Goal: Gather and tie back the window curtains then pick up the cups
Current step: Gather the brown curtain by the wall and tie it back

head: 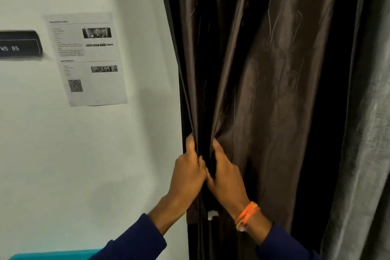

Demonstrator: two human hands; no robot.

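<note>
White painted wall point(73, 154) fills the left half of my view. On it, going from the left edge inward, I see a dark rectangular nameplate with pale lettering point(20, 45) and then a printed white paper sheet with small photos and a square code point(86, 59). A strip of teal surface point(54, 254) shows at the bottom left corner; I cannot tell what it belongs to.

Next comes the task's thing: a dark brown, glossy satin-like curtain point(263, 69) hanging in long vertical folds from the top of the frame to the bottom, its left edge running down beside the wall. My left hand point(187, 173), in a dark blue sleeve, has its fingers curled round a bunched fold at that edge. Touching it on the right, my right hand point(224, 177), with an orange band at the wrist, pinches the neighbouring fold, thumb pressed into the cloth. So each grip is closed on the fabric, low on the panel. A small white tab point(212, 214) sits between the wrists; its purpose is unclear.

Further right, a grey velvety curtain panel point(363, 154) hangs at the frame's edge. No cups or tie-back are visible.

My judgement: the brown cloth looks soft, thin and limp, fairly light, and its sheen suggests it will slip through loose fingers. I would take hold around the whole gathered bundle at about this height, squeezing firmly and not pinching single folds.
</note>
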